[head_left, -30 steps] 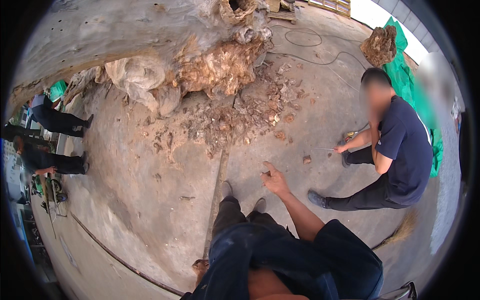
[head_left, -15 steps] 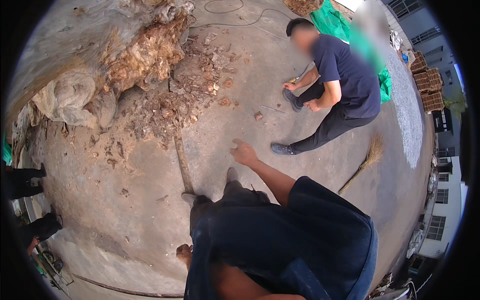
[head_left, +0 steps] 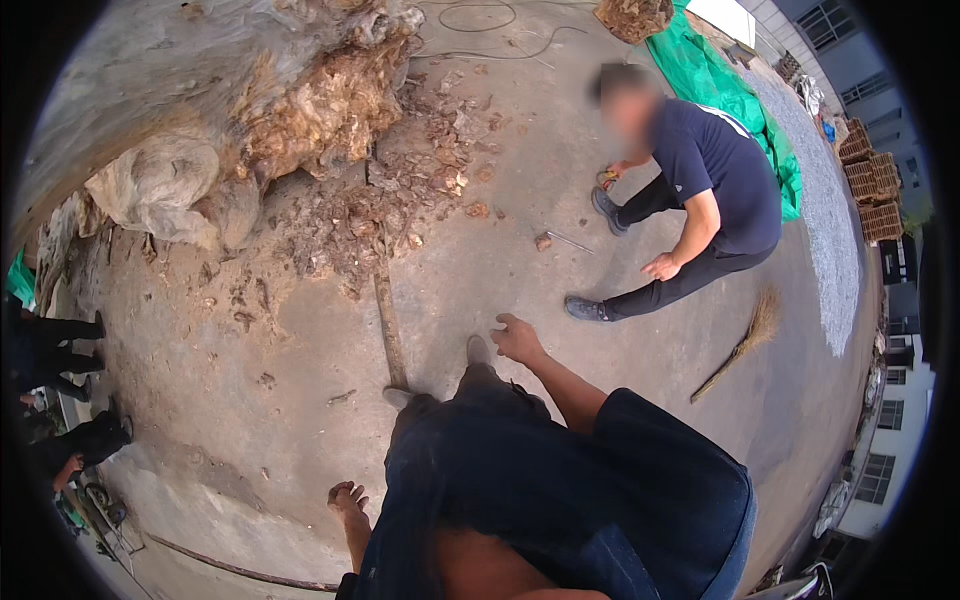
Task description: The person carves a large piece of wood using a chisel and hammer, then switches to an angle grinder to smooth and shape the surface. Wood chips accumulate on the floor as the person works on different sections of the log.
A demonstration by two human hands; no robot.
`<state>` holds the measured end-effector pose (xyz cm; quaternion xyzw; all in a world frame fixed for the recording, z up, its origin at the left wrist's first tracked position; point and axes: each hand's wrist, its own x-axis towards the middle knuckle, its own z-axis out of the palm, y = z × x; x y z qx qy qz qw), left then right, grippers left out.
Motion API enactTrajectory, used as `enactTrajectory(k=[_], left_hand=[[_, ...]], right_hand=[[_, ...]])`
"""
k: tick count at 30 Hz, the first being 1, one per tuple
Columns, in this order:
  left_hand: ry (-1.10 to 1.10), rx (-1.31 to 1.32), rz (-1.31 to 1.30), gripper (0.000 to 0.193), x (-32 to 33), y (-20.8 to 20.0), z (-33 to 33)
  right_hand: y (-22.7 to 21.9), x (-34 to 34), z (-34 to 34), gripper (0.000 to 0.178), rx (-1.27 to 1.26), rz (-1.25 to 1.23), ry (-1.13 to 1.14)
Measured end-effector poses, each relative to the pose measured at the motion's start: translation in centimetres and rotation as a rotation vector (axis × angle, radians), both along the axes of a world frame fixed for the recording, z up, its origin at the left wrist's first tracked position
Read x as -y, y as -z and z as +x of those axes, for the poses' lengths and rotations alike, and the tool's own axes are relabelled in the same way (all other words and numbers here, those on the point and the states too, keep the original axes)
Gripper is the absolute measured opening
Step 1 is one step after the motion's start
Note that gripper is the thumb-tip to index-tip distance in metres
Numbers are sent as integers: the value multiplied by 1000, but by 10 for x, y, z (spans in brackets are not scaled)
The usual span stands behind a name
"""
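My right hand (head_left: pixel 517 338) hangs over the concrete in front of me, fingers loosely bent and apart, with nothing in it. At my other side, my left hand (head_left: pixel 347 502) is held low with its fingers half curled and spaced, and no object shows in it. Both hands touch nothing. A long wooden strip (head_left: pixel 388 325) lies on the ground, its near end by my shoe (head_left: pixel 398 397). Beyond it spreads a heap of brown bark pieces (head_left: pixel 345 225), below a huge gnarled tree root (head_left: pixel 310 115).
To the right a co-worker (head_left: pixel 720 180) bends forward, a small yellow-and-red thing in one hand. Near that person's feet lie a thin metal rod (head_left: pixel 570 243) and a wood chunk (head_left: pixel 543 241). A straw broom (head_left: pixel 745 340) lies farther right. Other people's legs (head_left: pixel 65 345) stand far left.
My left hand has swung outward from my side, and its fingers now show. The fingers of my right hand have bent a little. The co-worker's near hand has shifted toward the knee.
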<state>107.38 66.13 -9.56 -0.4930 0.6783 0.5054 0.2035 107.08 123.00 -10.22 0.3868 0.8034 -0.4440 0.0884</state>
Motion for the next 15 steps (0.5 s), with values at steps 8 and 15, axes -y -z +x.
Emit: enactTrajectory(k=[8, 15], left_hand=[[111, -187, -34, 41, -132, 13, -4], [204, -33, -61, 26, -127, 42, 31]], right_hand=[[-6, -76, 8, 48, 92, -165, 67], [11, -108, 12, 37, -20, -21, 0]])
